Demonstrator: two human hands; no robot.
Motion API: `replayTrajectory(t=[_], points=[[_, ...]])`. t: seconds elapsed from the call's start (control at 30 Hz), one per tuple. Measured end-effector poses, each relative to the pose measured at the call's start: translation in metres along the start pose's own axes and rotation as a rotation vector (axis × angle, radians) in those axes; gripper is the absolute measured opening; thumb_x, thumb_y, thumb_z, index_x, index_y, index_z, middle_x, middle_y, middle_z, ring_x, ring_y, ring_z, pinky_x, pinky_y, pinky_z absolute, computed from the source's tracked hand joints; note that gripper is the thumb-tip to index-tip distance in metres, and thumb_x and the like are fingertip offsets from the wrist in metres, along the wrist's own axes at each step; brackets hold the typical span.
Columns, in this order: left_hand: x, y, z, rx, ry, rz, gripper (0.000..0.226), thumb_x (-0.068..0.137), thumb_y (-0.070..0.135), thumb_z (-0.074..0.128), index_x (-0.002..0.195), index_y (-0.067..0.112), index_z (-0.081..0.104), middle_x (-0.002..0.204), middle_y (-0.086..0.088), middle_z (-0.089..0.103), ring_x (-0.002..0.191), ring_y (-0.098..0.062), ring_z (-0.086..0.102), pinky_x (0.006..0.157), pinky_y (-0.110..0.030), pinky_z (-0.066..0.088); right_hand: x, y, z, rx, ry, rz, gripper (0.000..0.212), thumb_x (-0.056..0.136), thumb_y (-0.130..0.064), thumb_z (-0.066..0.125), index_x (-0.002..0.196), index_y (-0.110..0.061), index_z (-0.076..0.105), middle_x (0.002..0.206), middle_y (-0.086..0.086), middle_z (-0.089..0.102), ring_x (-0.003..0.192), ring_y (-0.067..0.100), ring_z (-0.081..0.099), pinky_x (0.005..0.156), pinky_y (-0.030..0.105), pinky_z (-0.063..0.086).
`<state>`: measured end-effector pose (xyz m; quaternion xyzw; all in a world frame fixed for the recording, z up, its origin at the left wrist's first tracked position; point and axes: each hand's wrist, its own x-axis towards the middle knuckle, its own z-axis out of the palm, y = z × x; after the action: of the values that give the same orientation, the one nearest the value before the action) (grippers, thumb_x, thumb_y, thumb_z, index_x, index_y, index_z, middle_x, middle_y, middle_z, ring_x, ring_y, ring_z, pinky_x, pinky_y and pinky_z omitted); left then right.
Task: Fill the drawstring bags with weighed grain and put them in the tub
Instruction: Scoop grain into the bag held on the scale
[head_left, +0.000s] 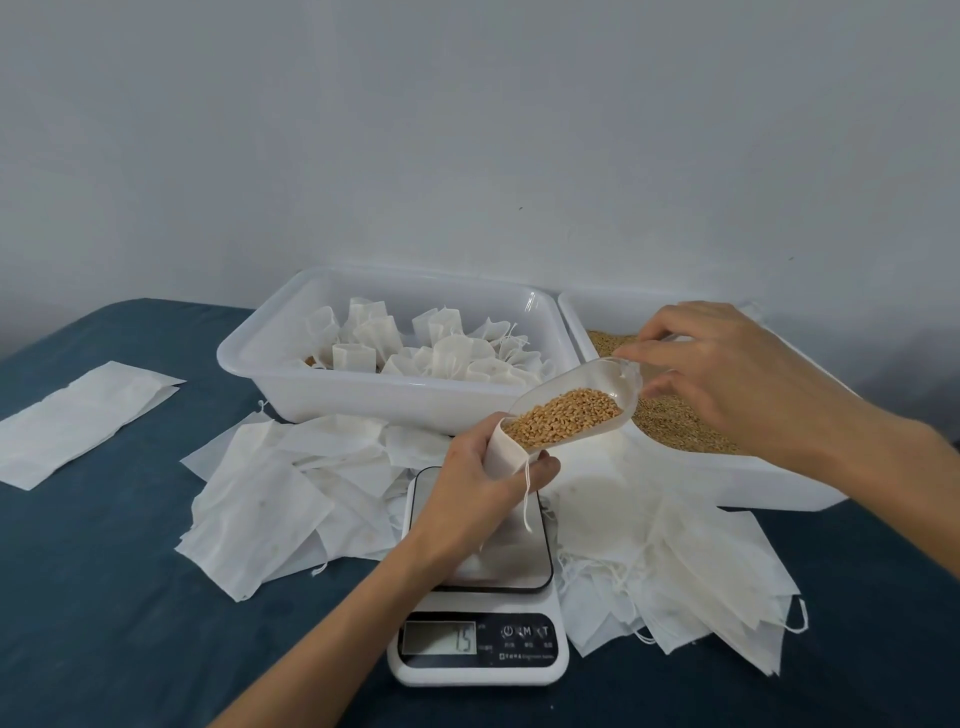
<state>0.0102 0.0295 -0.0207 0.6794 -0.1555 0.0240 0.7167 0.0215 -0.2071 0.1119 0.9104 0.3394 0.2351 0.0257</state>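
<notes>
My left hand (470, 486) grips a small white drawstring bag (506, 451) upright over the kitchen scale (480, 613), whose display reads 15. My right hand (727, 374) pinches the handle of a clear plastic scoop (610, 384) full of golden grain (563, 417). The scoop's lip rests in the bag's open mouth. The bag's cord dangles toward the scale plate. Behind the scale, a white tub (395, 400) holds several filled, tied bags (447, 353).
A second white tub (769, 480) with loose grain (670, 421) stands at the right, under my right arm. Flat unfilled bags lie heaped left (275, 493) and right (691, 571) of the scale. A white folded sheet (78, 421) lies far left on the blue table.
</notes>
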Motion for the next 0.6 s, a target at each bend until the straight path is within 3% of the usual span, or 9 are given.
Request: replayTrajectory(t=[0.6], points=[[0.0004,-0.0012,-0.0009,0.012,0.001,0.004,0.018,0.089,0.021,0.08,0.103,0.03,0.073,0.096,0.008,0.076,0.087,-0.001,0.068,0.074,-0.007,0.047,-0.0003,-0.0035,-0.0035,-0.001,-0.032,0.02,0.037,0.084,-0.003,0.079,0.12,-0.011,0.075,0.1,0.007,0.067,0.094,0.03,0.062,0.094,0.04,0.044]])
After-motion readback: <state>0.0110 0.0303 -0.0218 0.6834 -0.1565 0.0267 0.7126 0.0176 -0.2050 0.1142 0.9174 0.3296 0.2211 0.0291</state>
